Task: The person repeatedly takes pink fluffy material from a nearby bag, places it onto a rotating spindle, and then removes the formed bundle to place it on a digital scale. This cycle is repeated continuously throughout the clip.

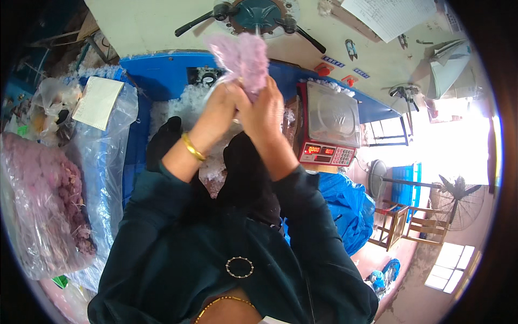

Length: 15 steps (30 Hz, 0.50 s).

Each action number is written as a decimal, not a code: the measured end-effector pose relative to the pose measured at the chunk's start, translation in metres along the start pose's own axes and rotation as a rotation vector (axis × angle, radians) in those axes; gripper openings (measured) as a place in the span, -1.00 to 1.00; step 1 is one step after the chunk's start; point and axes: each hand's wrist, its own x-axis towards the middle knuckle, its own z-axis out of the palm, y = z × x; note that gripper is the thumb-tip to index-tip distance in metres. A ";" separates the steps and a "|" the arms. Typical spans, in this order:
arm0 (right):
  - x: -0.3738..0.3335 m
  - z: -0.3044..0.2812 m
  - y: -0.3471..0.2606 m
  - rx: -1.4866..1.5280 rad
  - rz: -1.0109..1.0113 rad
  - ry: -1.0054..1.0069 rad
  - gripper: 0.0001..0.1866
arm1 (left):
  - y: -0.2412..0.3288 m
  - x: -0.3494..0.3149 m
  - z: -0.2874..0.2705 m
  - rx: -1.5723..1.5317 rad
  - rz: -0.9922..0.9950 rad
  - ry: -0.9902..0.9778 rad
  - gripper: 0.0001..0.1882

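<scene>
Both my hands are raised together in front of the machine. My left hand [220,108], with a gold bangle at the wrist, is closed on the lower end of a pink fluffy plush piece [245,62]. My right hand [265,110] grips the same piece from the right, its fingers pressed against the left hand's. The plush stands upright above my fists, its top close to the thin metal nozzle [257,27] in the machine's round port. Whether the nozzle enters the plush is hidden. White stuffing fluff [181,108] lies below, around my legs.
Black handles [200,22] flank the port. A red weighing scale [332,121] stands right of my hands. At left are a notepad [100,102] on plastic sheeting and a clear bag of pink plush pieces [43,200]. A blue bag [345,210] and a fan [456,202] are at right.
</scene>
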 end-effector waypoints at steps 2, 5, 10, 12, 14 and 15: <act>0.001 0.006 -0.016 0.019 -0.034 0.103 -0.41 | -0.007 0.001 -0.011 -0.027 -0.099 0.055 -0.58; 0.000 0.002 0.000 0.245 -0.065 0.123 -0.59 | -0.013 -0.004 -0.006 0.118 -0.126 -0.018 -0.54; 0.005 -0.031 0.020 0.272 0.003 -0.041 -0.63 | -0.005 -0.013 0.030 -0.092 -0.107 0.003 -0.62; 0.002 -0.020 0.002 0.235 -0.007 -0.008 -0.59 | -0.001 -0.017 0.015 -0.073 -0.140 0.014 -0.60; -0.002 -0.010 -0.009 0.227 0.012 0.034 -0.54 | 0.015 -0.023 0.006 -0.080 -0.154 0.024 -0.58; 0.001 -0.012 -0.014 0.344 0.124 0.022 -0.52 | 0.028 -0.026 0.005 -0.097 -0.155 0.031 -0.56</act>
